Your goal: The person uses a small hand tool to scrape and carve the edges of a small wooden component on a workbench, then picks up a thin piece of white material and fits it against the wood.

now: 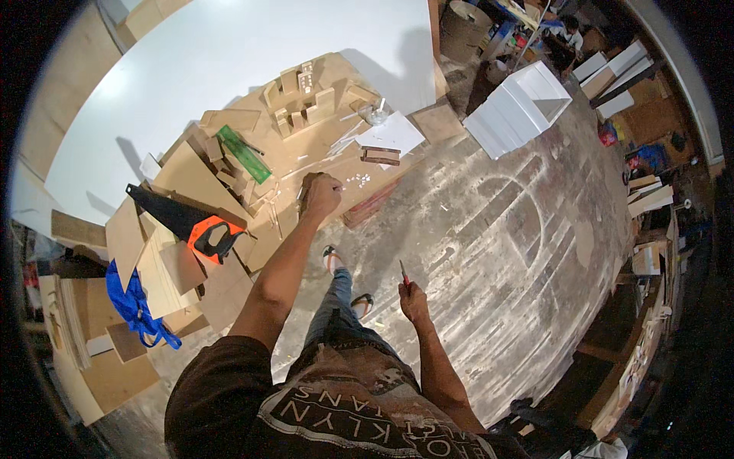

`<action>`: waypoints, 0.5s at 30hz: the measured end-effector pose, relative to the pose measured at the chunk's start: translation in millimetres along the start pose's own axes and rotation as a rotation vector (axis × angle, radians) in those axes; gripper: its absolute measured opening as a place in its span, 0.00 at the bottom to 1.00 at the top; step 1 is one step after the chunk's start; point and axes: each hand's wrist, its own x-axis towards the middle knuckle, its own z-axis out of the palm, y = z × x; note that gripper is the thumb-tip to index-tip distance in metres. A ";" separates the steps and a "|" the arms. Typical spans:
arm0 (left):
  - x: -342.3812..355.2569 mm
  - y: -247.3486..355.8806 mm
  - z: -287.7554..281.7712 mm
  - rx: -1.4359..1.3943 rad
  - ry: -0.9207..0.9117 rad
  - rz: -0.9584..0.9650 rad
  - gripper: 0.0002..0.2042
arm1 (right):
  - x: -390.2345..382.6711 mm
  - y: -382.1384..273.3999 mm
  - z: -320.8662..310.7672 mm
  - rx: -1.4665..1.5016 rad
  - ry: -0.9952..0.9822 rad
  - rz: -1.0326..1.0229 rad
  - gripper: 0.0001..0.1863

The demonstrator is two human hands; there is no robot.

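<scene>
My left hand (323, 191) is at the front edge of the cluttered wooden work board (271, 222), fingers closed, possibly on something small that I cannot make out. Just right of it lie small white pieces (358, 180), a white sheet (401, 134) and a short brown wooden piece (380, 155). Behind it stand small plywood blocks (306, 111); a green strip (241, 153) lies to their left. A black handsaw with an orange handle (202, 229) lies on boards at the left. My right hand (413, 302) grips a red-handled tool with a thin metal tip, pointing forward over the floor.
A large white panel (153, 69) lies behind the board. A white box (516, 111) stands on the concrete floor (520, 268); a person (569, 34) is at the back right. A blue bag (130, 306) hangs at lower left. Cluttered shelving (642, 336) lines the right side.
</scene>
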 end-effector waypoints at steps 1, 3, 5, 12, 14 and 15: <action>0.9 -6.1 0.6 -0.008 0.005 -0.021 0.06 | 0.1 -2.0 0.4 0.017 -0.021 0.001 0.22; -0.6 -18.2 1.3 -0.013 0.015 -0.042 0.06 | -0.4 -6.3 2.4 0.005 -0.025 0.008 0.22; -1.5 -23.5 3.1 -0.069 0.037 -0.079 0.06 | -2.1 -8.4 1.8 -0.006 -0.024 0.026 0.23; 1.7 0.8 -14.4 0.085 -0.075 -0.182 0.07 | -5.7 19.6 8.7 -0.043 -0.019 0.005 0.21; -4.7 -8.2 -23.5 0.263 -0.083 0.042 0.06 | -6.7 19.6 12.4 -0.026 0.001 -0.021 0.20; -7.9 -10.4 -25.0 0.267 -0.084 0.040 0.06 | -7.4 20.2 13.6 -0.027 0.000 -0.031 0.20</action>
